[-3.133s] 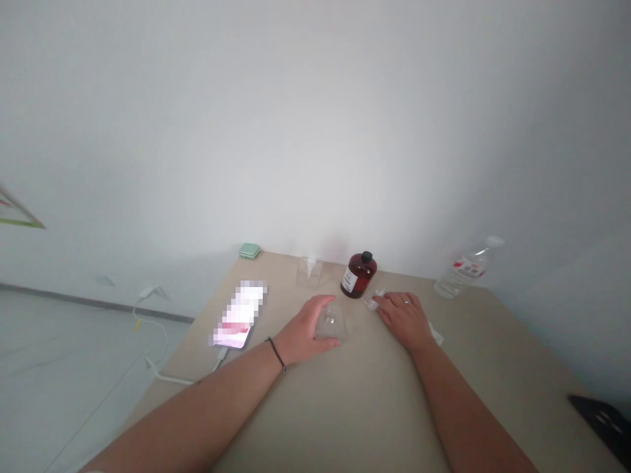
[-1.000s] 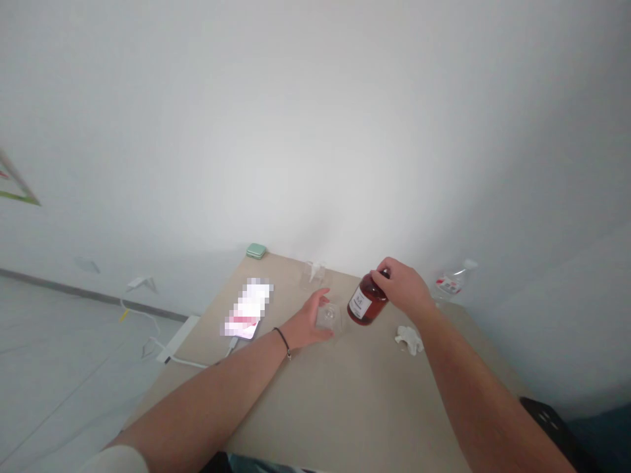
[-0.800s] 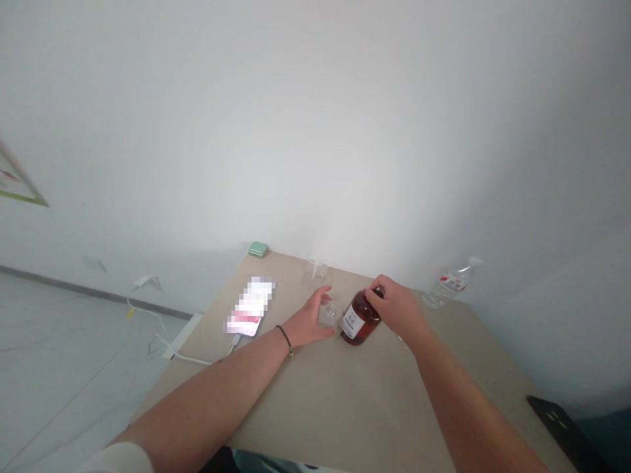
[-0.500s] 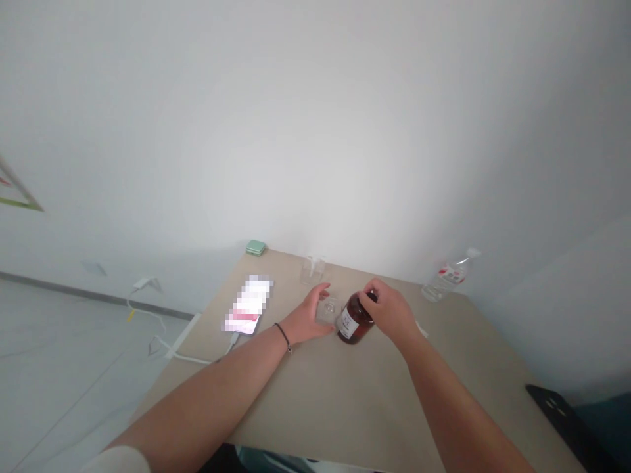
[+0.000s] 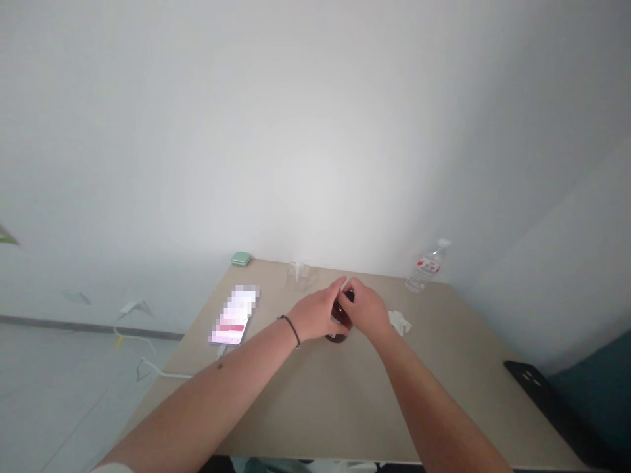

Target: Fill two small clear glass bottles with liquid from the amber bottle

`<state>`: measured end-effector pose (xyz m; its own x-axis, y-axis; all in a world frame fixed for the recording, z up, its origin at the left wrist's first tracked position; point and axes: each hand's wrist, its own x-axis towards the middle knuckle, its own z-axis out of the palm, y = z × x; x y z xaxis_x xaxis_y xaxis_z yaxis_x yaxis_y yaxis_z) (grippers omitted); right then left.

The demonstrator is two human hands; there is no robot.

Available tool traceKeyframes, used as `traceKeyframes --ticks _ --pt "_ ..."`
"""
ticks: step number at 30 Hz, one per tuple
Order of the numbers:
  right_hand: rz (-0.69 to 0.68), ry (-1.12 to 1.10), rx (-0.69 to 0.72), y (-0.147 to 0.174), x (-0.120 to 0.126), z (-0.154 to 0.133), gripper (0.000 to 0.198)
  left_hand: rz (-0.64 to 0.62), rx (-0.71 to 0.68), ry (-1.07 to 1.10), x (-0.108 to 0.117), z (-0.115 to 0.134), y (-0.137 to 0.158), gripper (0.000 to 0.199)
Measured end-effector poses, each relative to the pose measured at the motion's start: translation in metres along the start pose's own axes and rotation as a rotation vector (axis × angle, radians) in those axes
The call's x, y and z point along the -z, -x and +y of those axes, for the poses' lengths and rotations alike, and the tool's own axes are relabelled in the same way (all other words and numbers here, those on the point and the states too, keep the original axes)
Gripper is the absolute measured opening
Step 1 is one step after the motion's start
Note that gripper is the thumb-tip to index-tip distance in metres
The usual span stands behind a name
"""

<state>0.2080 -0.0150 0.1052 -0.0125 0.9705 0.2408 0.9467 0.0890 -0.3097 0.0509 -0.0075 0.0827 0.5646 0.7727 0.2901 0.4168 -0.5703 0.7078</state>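
On 1 brown btl [image 5: 340,314]: 2 hands [image 5: 318,313] [image 5: 369,311].

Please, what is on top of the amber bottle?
The right hand grips the top of the amber bottle and hides most of that part, so any cap cannot be made out. The left hand wraps around the side.

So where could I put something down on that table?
Two bare patches on the table: in front, between the left forearm and right forearm, and at the right, between the right forearm, the tissue and the black object. It's crowded in the middle, where the left hand and right hand hold the dark red bottle.
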Motion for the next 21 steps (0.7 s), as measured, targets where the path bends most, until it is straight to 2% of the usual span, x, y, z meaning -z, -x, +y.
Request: traceKeyframes --ticks 3,7,15,21 --pt "-0.012 0.026 0.019 0.001 0.002 -0.001 0.022 0.009 0.030 -0.037 -0.005 0.002 -0.012 0.113" --pt "-0.041 0.105 0.052 0.000 0.004 -0.002 0.025 0.062 0.051 -0.077 -0.012 -0.002 -0.013 0.115" --pt "-0.175 0.092 0.287 -0.004 0.028 0.005 0.024 0.054 0.092 -0.059 -0.010 0.002 -0.011 0.106" --pt "-0.186 0.240 0.207 -0.002 0.033 0.001 0.036 0.020 0.146 -0.047 -0.006 0.004 -0.012 0.120"
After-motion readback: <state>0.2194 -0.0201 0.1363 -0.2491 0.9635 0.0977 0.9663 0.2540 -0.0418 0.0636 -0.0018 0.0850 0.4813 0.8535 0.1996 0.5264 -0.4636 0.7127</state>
